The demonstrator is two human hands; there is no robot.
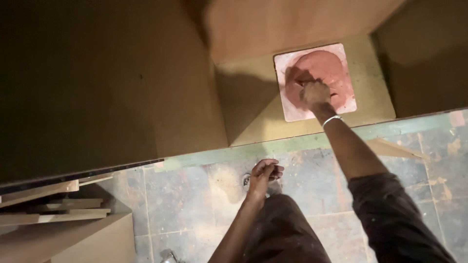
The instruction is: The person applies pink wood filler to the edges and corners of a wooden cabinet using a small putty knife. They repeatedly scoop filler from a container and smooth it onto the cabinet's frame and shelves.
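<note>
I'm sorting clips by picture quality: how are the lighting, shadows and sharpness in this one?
Head view: dim, warm light; the left side of the wooden box is almost black. The right hand throws a dark shadow on the pink square slab. The left hand over the tiled floor looks soft, and the whole picture is slightly blurred. No glare.

Cabinet walls (185, 97) hem square tile (292, 109); front open.

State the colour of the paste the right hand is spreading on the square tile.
Reddish pink paste, seen in the head view.
</note>
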